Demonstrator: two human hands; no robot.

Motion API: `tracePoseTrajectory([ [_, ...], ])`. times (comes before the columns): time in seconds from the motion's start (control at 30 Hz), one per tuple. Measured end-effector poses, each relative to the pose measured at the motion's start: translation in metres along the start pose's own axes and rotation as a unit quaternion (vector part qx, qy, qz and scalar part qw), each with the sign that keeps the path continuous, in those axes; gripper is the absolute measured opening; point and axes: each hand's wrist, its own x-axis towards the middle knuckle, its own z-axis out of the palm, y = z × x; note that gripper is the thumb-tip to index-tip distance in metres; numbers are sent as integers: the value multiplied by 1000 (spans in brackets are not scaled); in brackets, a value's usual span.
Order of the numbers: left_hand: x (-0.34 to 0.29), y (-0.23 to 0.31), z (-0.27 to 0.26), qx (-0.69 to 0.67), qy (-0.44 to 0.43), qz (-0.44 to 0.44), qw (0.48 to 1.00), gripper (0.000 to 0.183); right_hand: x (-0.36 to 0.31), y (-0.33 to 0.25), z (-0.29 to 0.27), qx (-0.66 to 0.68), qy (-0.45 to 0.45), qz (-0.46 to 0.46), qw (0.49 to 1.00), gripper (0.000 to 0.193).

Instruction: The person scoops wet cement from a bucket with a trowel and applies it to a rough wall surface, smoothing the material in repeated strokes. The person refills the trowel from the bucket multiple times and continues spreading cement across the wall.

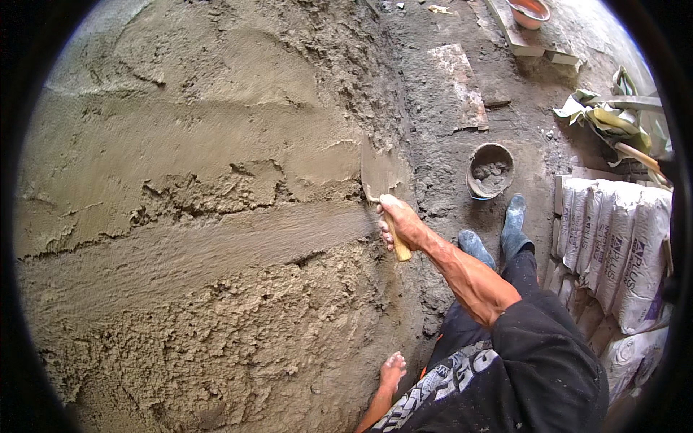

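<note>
My right hand (398, 222) is closed round the light wooden handle of a trowel (377, 172). The trowel's flat metal blade lies against the wet grey-brown mortar on the wall (216, 144), near its right-hand edge. Around the blade the mortar looks fairly smooth. A ragged break runs left from there, above a flatter band (180, 249); below this band the mortar is rough and lumpy. My left hand (393, 369) is low in the picture, beside my black shirt. Its fingers are curled in, and nothing shows in them.
A bucket (491, 171) with mortar in it stands on the floor just beyond my rubber boots (514, 216). Stacked white sacks (610, 242) rise at the right, with crumpled sheeting (613, 119) behind them. Farther off are a board (462, 86) and an orange basin (529, 13).
</note>
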Motion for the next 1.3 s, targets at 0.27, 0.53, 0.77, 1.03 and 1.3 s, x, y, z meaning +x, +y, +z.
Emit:
tracePoseTrajectory([
  [0.27,12,-20,12,64,-32,-23,997,46,-76,-70,86,-172,-84,-86,978,31],
  [0.53,20,18,15,37,-49,24,998,51,-114,-106,161,-241,-152,-189,940,26],
  [0.77,29,23,23,113,-65,44,990,50,-130,-77,129,-419,-196,-273,843,38],
  [1.03,13,66,34,52,-22,68,996,46,-113,8,24,-29,24,74,997,34],
  [1.3,-3,20,38,13,-19,28,999,50,-103,-12,113,145,-69,70,985,37],
])
